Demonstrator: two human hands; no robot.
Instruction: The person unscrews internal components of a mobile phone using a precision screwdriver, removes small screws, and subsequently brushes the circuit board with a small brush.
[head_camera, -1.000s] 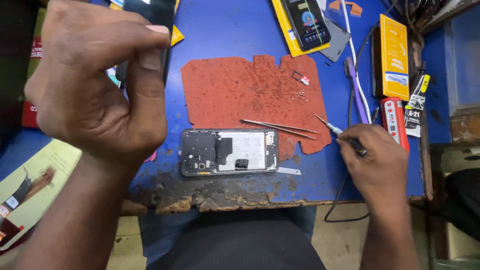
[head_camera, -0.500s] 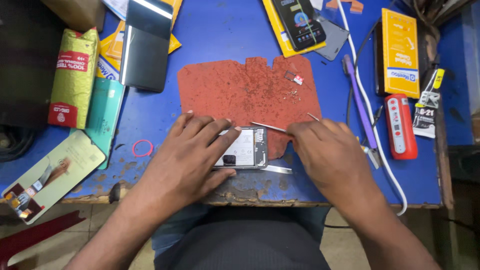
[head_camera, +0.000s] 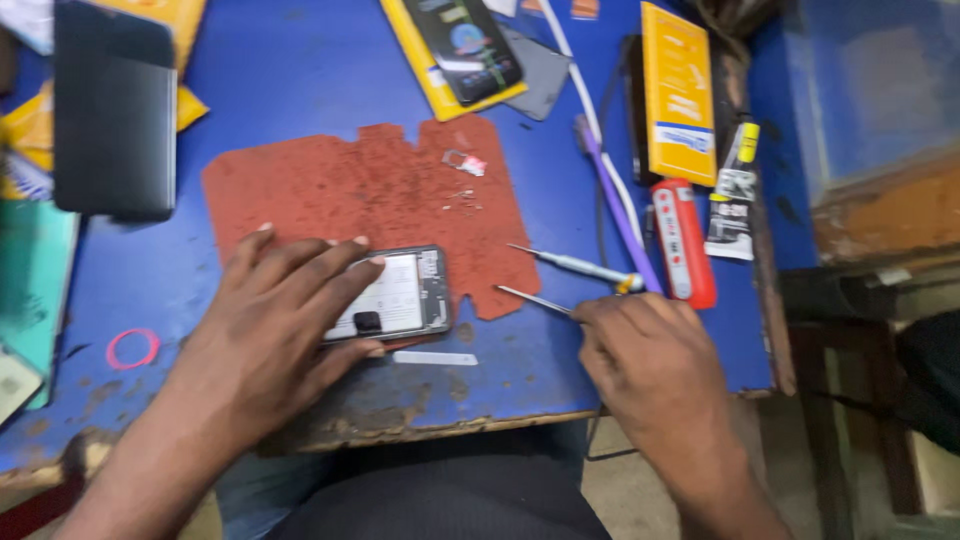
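Opened phone (head_camera: 400, 298) under flat L hand (head_camera: 270, 320); R hand (head_camera: 640, 345) grips tweezers (head_camera: 535, 299).

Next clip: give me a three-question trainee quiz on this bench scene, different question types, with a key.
1. True or false: the left hand rests on the opened phone.
2. The right hand holds: A) tweezers B) the red tool C) the pink ring.
3. Fill in: the phone lies on the ___ mat.

Key: 1 true; 2 A; 3 red.
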